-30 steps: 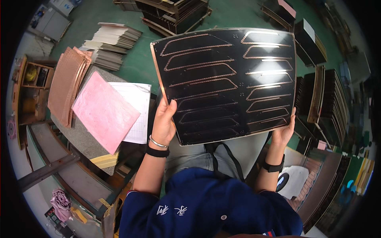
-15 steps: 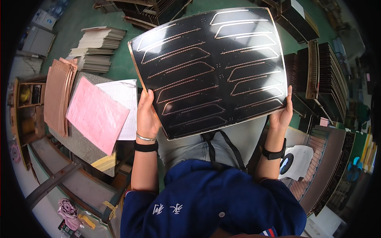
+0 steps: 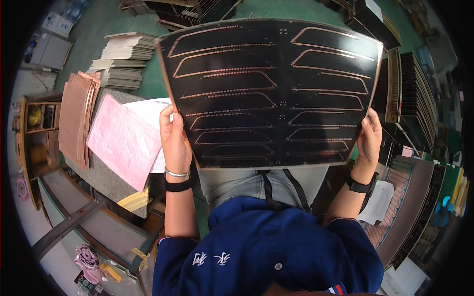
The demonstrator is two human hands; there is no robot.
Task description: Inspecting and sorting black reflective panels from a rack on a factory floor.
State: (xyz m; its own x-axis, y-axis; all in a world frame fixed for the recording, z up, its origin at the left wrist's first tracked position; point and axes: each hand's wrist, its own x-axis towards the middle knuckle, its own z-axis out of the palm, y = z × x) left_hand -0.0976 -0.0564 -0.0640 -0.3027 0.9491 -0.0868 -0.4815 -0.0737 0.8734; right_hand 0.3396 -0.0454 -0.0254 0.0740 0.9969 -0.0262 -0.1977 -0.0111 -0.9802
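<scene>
A large black circuit board panel (image 3: 276, 106) with rows of copper-coloured outlines is held up in front of my body, over my lap. My left hand (image 3: 175, 143) grips its left edge, thumb on the face towards me and the other fingers partly hidden behind. At the right edge, near the lower corner, my right hand (image 3: 370, 135) is closed on the same panel. Its near edge hangs just above my grey trousers (image 3: 237, 185).
To the left, a grey table (image 3: 111, 185) carries a pink sheet (image 3: 126, 143), white paper (image 3: 150, 111) and upright copper-coloured boards (image 3: 76, 121). Pale stacked sheets (image 3: 126, 54) lie beyond. Racks of dark panels (image 3: 412, 101) stand at the right, beside a striped screen or panel (image 3: 392, 202).
The panel has turned from a right-end-up slant to nearly level, and its bright glare has faded. My right hand has moved right; my left hand has shifted slightly left.
</scene>
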